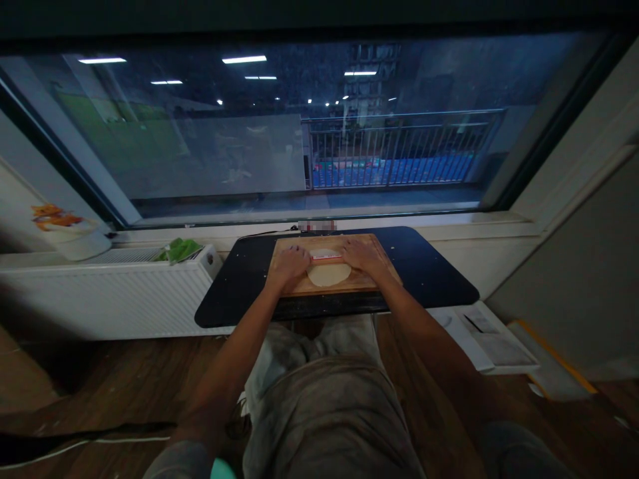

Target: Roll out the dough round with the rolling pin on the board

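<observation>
A flat round of pale dough (329, 274) lies on a wooden board (369, 283) set on a small black table (424, 273). Across the dough's far side lies a thin rolling pin (327, 257). My left hand (291, 261) rests palm down on the pin's left end, fingers laid over it. My right hand (363, 256) presses on the right end in the same way. Both forearms reach forward from my lap.
A white radiator (110, 293) stands left of the table, with a green cloth (178, 250) and a white bowl (82, 243) above it. A wide window (299, 133) fills the wall ahead. Papers (479, 339) lie on the wooden floor at right.
</observation>
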{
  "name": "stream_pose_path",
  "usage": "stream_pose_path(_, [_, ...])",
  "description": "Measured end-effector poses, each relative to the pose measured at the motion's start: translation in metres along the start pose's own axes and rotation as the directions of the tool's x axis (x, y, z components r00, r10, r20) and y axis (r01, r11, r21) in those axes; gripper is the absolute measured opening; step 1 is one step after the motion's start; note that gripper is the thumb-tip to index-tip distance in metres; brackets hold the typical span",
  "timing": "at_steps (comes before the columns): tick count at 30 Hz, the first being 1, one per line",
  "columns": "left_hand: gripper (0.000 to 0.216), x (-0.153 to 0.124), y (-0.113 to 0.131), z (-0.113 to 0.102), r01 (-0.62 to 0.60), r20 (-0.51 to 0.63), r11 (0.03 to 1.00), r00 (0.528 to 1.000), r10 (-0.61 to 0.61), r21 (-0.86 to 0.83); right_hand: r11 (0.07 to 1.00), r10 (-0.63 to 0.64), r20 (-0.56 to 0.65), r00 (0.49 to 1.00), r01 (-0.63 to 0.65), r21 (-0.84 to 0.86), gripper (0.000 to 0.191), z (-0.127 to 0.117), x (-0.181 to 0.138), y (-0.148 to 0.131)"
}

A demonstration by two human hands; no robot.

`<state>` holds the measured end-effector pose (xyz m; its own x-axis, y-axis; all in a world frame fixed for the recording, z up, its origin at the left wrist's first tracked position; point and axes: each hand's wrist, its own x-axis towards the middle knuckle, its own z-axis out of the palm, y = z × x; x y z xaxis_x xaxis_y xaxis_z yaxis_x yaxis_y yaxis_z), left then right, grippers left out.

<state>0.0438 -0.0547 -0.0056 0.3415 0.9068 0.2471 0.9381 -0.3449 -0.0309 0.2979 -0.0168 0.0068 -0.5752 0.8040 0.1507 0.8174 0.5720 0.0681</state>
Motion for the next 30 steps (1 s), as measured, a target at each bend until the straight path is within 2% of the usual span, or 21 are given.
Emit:
stream_pose_path(3, [0.040, -0.022, 0.010, -0.002, -0.001, 0.045, 0.996, 0.999, -0.003, 0.086, 0.996, 0.090, -0.004, 0.996, -0.090, 0.012, 0.045, 0.000, -0.019, -0.014])
stream_pose_path(6, [0.045, -0.048, 0.024, -0.005, 0.088, -0.049, 0.996, 0.995, -0.087, 0.025, 0.977, 0.211, -0.050, 0.976, -0.209, 0.042, 0.048, -0.002, -0.047, -0.033])
stream_pose_path(8, [0.049, -0.064, 0.033, -0.006, 0.146, -0.107, 0.989, 0.983, -0.147, -0.018, 0.962, 0.267, -0.130, 0.955, -0.257, 0.092, 0.052, -0.002, -0.067, -0.046])
stream_pose_path(12, [0.054, -0.089, 0.044, -0.003, 0.178, -0.155, 0.981, 0.970, -0.188, -0.075, 0.946, 0.312, -0.243, 0.918, -0.279, 0.162, 0.056, 0.005, -0.103, -0.066])
stream_pose_path(16, [0.052, -0.098, 0.045, 0.004, 0.158, -0.226, 0.980, 0.957, -0.182, -0.122, 0.947, 0.311, -0.335, 0.889, -0.262, 0.184, 0.058, 0.017, -0.120, -0.074])
stream_pose_path(20, [0.051, -0.090, 0.042, 0.007, 0.172, -0.230, 0.976, 0.953, -0.199, -0.133, 0.948, 0.309, -0.318, 0.896, -0.264, 0.177, 0.058, 0.016, -0.111, -0.069])
stream_pose_path(24, [0.053, -0.071, 0.035, 0.002, 0.193, -0.180, 0.968, 0.959, -0.221, -0.158, 0.968, 0.243, -0.177, 0.954, -0.228, 0.102, 0.053, 0.002, -0.083, -0.052])
stream_pose_path(27, [0.050, -0.059, 0.028, -0.002, 0.137, -0.176, 0.982, 0.971, -0.159, -0.133, 0.984, 0.177, -0.097, 0.979, -0.173, 0.042, 0.049, -0.009, -0.057, -0.035])
stream_pose_path(30, [0.046, -0.053, 0.023, -0.006, 0.092, -0.136, 0.991, 0.985, -0.104, -0.095, 0.981, 0.182, -0.008, 0.983, -0.181, 0.069, 0.052, -0.014, -0.036, -0.021])
